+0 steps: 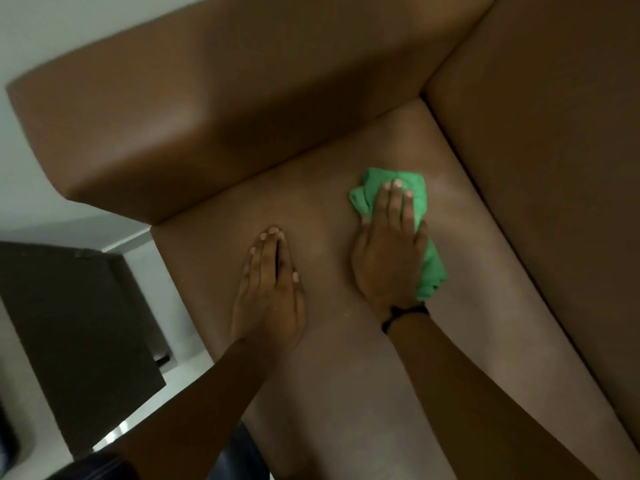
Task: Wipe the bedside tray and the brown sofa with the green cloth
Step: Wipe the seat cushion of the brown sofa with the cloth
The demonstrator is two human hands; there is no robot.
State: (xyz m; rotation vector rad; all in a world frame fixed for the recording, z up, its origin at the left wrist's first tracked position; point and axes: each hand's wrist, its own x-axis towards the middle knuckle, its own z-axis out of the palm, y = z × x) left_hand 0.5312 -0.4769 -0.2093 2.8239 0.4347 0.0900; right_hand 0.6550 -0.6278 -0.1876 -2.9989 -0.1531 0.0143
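The brown sofa fills most of the view, with its seat cushion in the middle, a padded armrest at the upper left and the backrest at the right. My right hand presses flat on the bunched green cloth, which lies on the seat near the back corner. The cloth shows beyond my fingertips and along the right side of my hand. My left hand rests flat on the seat cushion to the left of the cloth, fingers together, holding nothing. The bedside tray is not in view.
A dark flat-topped piece of furniture stands at the lower left beside the sofa, over a pale floor. A light wall lies beyond the armrest. The backrest rises along the right.
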